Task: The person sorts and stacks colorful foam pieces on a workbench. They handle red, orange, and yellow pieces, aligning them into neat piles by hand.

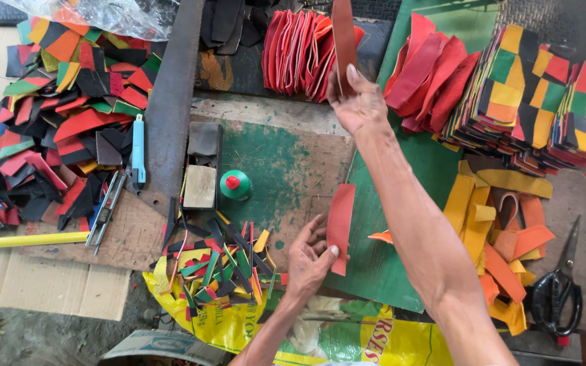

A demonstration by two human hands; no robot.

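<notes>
My left hand (310,256) pinches a red leather strip (340,227) near the front of the green work board (401,224). Reaching far forward, my right hand (355,102) grips another red strip (344,37) held upright over a row of stacked red pieces (300,51). A second heap of red pieces (432,71) lies just right of that hand.
Multicoloured patchwork stacks (544,95) sit at the back right, orange and yellow pieces (493,224) with black scissors (557,295) at the front right. A scrap pile (49,108), blue utility knife (138,149), saw blade (171,102), green glue bottle (235,184) and offcuts (215,268) lie left.
</notes>
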